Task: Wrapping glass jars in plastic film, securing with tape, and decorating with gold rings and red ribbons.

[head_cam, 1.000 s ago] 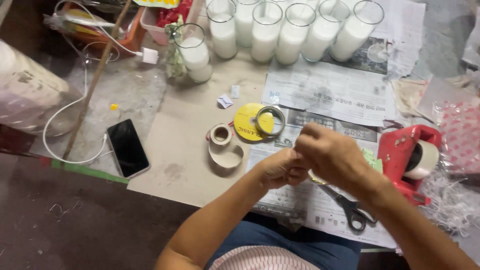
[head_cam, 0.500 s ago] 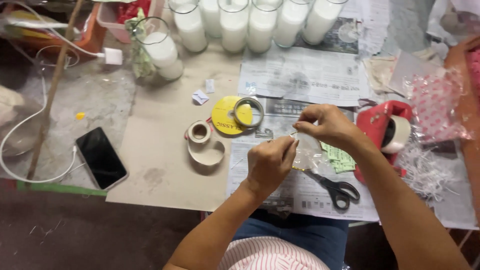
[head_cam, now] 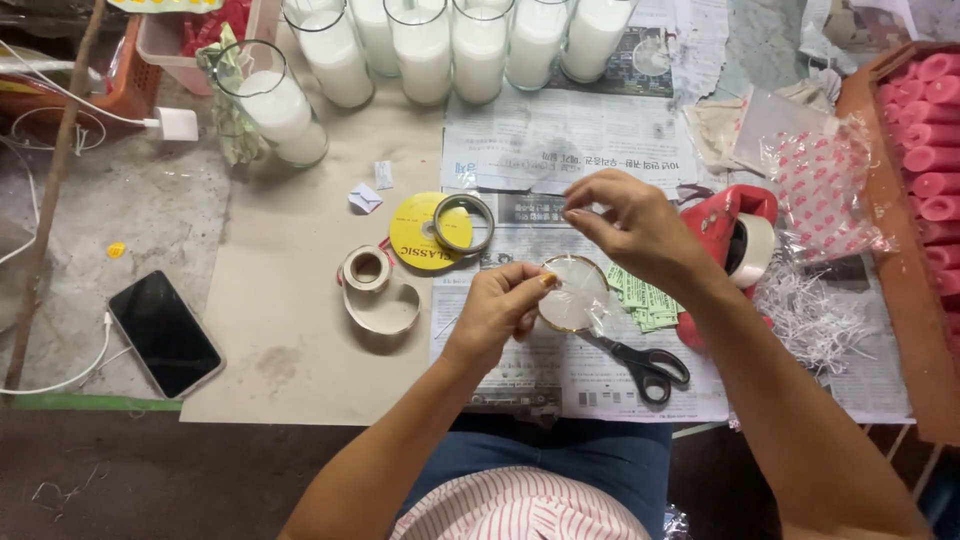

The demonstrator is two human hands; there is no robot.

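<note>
My left hand (head_cam: 497,312) pinches a small round disc with a gold rim (head_cam: 572,296), wrapped in clear film, just above the newspaper (head_cam: 560,140). Slightly higher and to the right, my right hand (head_cam: 633,225) has its thumb and fingers pinched on a strip of that clear film or tape, stretched up from the disc. Black-handled scissors (head_cam: 640,362) lie right below the disc. Some green paper slips (head_cam: 643,297) sit under my right wrist. A red tape dispenser (head_cam: 735,240) stands just right of my right hand.
A yellow disc with a metal ring (head_cam: 440,228) and two small tape rolls (head_cam: 372,287) lie left of my hands. Several glasses of white wax (head_cam: 420,45) line the back edge. A black phone (head_cam: 165,334) is at left, pink candles in a tray (head_cam: 930,130) at right.
My hands have moved apart: the right hand rose away from the left, drawing the clear film out from the disc. The camera shifted, so the table slid left in view.
</note>
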